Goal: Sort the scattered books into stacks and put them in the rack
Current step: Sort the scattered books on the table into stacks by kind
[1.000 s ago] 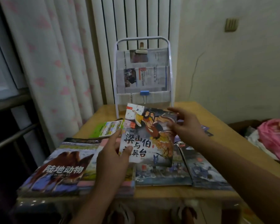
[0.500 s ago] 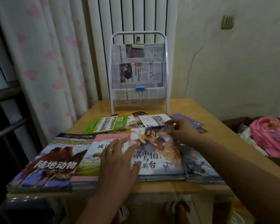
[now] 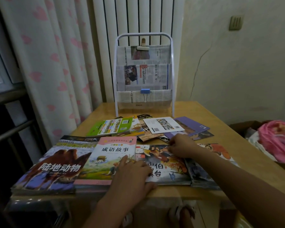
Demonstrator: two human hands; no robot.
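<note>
An illustrated storybook lies flat on a low stack at the front of the wooden table. My left hand presses flat on its lower left corner, partly over the pink book beside it. My right hand pinches the storybook's top edge with curled fingers. A camel-cover book tops the leftmost stack. Scattered behind are a green book, a white booklet and a purple book. The white rack, lined with newspaper, stands at the table's back.
Another dark-cover book sticks out to the right of the storybook. A curtain hangs at the left and a radiator stands behind the rack. A pink cloth bundle lies off the table's right side.
The storybook, held up tilted in both hands a second ago, has come down flat onto the stack. My left hand slid to its lower left corner; my right stays at the top edge.
</note>
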